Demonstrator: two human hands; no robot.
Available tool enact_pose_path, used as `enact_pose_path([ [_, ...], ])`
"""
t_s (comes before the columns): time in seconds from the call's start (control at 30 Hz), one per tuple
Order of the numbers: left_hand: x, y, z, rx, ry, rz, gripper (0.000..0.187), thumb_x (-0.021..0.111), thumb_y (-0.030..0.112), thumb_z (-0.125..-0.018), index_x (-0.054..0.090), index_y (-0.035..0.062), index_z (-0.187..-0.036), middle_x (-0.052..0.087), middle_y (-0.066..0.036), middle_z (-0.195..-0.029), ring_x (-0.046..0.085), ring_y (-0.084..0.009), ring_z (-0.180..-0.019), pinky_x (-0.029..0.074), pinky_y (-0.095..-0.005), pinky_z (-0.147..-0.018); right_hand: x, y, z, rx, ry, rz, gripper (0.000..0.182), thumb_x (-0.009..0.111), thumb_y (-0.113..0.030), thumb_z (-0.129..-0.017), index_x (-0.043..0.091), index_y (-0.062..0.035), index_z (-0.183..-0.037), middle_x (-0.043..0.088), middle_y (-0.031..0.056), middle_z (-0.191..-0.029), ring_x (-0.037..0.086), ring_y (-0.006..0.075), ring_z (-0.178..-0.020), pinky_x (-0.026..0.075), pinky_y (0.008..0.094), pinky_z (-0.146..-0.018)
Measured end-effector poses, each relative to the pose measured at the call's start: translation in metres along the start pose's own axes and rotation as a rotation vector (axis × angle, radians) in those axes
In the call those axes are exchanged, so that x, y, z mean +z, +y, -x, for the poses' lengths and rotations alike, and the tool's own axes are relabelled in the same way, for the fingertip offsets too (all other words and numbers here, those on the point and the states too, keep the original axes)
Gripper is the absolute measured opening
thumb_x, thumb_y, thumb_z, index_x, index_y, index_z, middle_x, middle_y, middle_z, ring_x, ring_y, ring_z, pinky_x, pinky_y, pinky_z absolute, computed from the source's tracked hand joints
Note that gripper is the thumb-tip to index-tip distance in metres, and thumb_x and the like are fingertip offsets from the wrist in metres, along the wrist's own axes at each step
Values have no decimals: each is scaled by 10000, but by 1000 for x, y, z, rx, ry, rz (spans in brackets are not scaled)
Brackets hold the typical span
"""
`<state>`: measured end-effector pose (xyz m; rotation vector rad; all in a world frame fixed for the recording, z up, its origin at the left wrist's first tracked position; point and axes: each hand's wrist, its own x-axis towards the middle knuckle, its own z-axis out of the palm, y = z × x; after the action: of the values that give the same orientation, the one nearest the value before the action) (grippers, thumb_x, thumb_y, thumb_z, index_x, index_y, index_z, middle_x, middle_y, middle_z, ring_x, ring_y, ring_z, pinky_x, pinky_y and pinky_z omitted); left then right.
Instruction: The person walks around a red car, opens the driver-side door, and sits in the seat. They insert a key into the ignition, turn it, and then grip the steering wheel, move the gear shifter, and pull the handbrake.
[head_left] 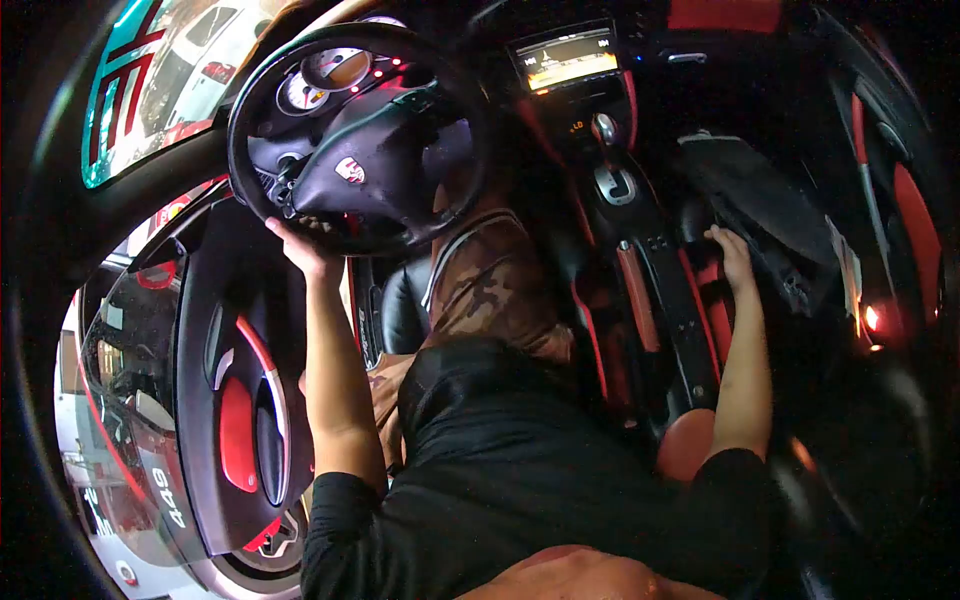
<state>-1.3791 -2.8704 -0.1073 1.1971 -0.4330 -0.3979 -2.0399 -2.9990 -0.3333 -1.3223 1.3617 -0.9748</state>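
My left hand (305, 250) is at the lower left of the black steering wheel (350, 170), its fingers wrapped round the rim. Part of those fingers is hidden behind the wheel. On the other side, my right hand (733, 255) rests over the red and black passenger seat area, right of the centre console (655, 280), near a dark flat item (755, 185). Its fingers are partly extended and slightly curled, with nothing visible in them. The gear lever (604, 130) stands up and to the left of this hand.
A lit display (565, 60) sits in the dashboard. The driver's door (235, 420) stands at the left, with its red and silver handle. Camouflage trousers (500, 290) cover the legs under the wheel. A small light (872, 318) glows by the passenger door.
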Motion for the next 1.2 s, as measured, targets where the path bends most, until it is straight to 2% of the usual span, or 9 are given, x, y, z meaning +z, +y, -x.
enact_pose_path([
  [0.1,14,13,-7,29,85,-74,733,386,747,-967,564,72,-743,525,-9,-648,531,-158,-581,463,-334,-550,-3,8,-6,-5,-15,-1,430,626,-422,-968,728,-5,-966,712,72,-1069,611,192,-1098,393,319,-1036],
  [0.13,3,23,-18,66,-43,-253,755,382,766,-956,566,71,-726,565,-28,-668,546,-151,-584,460,-312,-534,-1,5,-3,-32,-22,-65,411,634,-397,-962,725,4,-960,713,73,-1067,616,190,-1090,397,314,-1029],
  [0.3,22,71,-67,372,-112,-529,703,503,701,-958,434,129,-554,431,25,-509,416,-100,-435,314,-296,-430,-4,12,-7,36,-31,-35,388,640,-380,-961,733,-3,-970,712,75,-1075,611,193,-1114,389,320,-1045],
  [0.37,20,86,-74,333,-209,-616,713,504,723,-944,549,87,-625,487,29,-553,444,-98,-475,328,-295,-458,-4,11,-11,-2,-19,-16,394,636,-393,-964,738,-13,-979,712,73,-1079,607,196,-1124,383,326,-1054],
  [0.43,20,78,-61,327,-178,-562,711,506,729,-939,420,147,-540,414,35,-498,402,-93,-422,296,-287,-422,-4,6,-5,-30,1,-2,411,627,-417,-970,742,-23,-987,711,69,-1084,603,197,-1130,375,330,-1063],
  [0.5,-17,51,-83,188,-167,-627,785,412,784,-936,560,75,-631,545,-19,-590,501,-139,-510,397,-308,-505,-4,-4,-2,30,-4,23,416,616,-422,-974,742,-26,-989,710,74,-1094,603,203,-1133,369,340,-1071],
  [0.67,-4,21,-13,83,-137,-55,562,512,669,-971,493,132,-806,504,2,-726,516,-144,-626,445,-292,-592,1,-3,-1,47,13,-18,383,606,-369,-990,754,-16,-1004,711,57,-1044,598,168,-1089,393,312,-1022],
  [0.93,-5,12,-5,64,-127,-7,582,468,699,-975,499,144,-800,491,20,-704,490,-139,-624,418,-291,-604,-5,3,-6,12,-29,33,423,614,-422,-967,745,-20,-999,713,94,-1094,591,230,-1167,325,370,-1114],
  [1.2,-2,16,2,87,-105,-66,611,466,682,-985,601,96,-877,543,1,-760,534,-144,-689,448,-296,-660,-3,5,-6,-1,12,50,408,604,-384,-985,750,-4,-1014,719,90,-1069,608,199,-1111,376,333,-1052],
])
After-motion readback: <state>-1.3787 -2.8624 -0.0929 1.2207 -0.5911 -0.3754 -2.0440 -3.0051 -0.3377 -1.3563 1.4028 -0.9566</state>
